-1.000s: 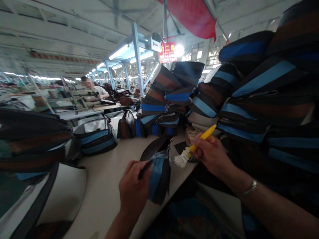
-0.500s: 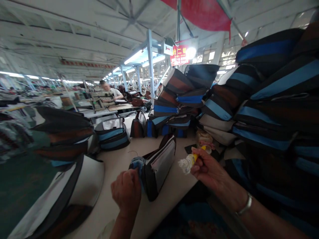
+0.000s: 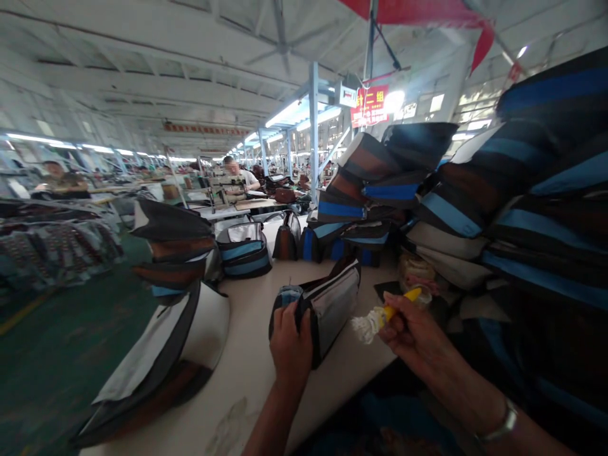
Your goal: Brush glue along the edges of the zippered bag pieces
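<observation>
My left hand (image 3: 291, 342) is closed over the near end of a black and grey fabric bag (image 3: 335, 307), its fingers on top near a blue patch. The bag lies on its base on the pale table (image 3: 247, 335), its light side panel facing right. Between the thumb and fingers of my right hand (image 3: 411, 326) is a yellow-handled brush (image 3: 389, 311). White, frayed strands (image 3: 367, 325) at the brush's tip point left, apart from the bag. Behind that hand stands a container (image 3: 418, 275), partly hidden.
Bag pieces with blue and brown bands pile high on the right (image 3: 456, 209). A smaller stack (image 3: 178, 253) and a large curved piece (image 3: 190, 342) lie at left. Several bags (image 3: 244, 250) line the table's back. A person (image 3: 242, 174) works farther off.
My left hand has gone from pinching the bag's end to lying over its top with fingers wrapped round it. The view has turned left. My right hand still holds the brush.
</observation>
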`<state>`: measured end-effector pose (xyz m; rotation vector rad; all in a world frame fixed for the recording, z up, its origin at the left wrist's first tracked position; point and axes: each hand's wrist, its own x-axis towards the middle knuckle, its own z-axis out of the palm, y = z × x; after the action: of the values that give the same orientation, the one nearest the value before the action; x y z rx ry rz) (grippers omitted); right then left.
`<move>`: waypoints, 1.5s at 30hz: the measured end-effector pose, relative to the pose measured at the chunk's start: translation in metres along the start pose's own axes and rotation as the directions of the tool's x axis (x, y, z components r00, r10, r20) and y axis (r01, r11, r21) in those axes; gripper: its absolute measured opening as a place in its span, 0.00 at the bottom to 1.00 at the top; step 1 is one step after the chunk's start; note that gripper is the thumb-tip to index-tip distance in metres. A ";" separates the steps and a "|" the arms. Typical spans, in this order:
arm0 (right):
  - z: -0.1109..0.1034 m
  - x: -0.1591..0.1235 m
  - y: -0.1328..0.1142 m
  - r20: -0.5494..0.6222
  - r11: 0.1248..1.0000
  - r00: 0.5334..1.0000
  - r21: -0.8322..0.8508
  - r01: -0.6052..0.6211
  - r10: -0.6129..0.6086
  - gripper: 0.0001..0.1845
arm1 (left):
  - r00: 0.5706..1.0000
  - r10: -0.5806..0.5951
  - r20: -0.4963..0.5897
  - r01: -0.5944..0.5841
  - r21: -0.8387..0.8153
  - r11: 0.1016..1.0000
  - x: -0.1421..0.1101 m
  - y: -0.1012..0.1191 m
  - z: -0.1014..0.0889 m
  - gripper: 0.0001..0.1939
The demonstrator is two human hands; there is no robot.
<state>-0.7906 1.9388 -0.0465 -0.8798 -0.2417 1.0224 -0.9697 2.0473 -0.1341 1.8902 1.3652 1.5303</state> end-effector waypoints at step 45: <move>-0.003 0.050 -0.085 0.332 0.279 0.567 -0.619 0.734 -0.754 0.12 | 0.948 0.110 0.298 -0.121 0.018 0.993 0.105 0.010 -0.040 0.14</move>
<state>-0.7083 1.9598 0.0034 -1.2838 -1.0023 -0.0680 -1.0060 2.1183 -0.0546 2.1524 1.1732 1.2139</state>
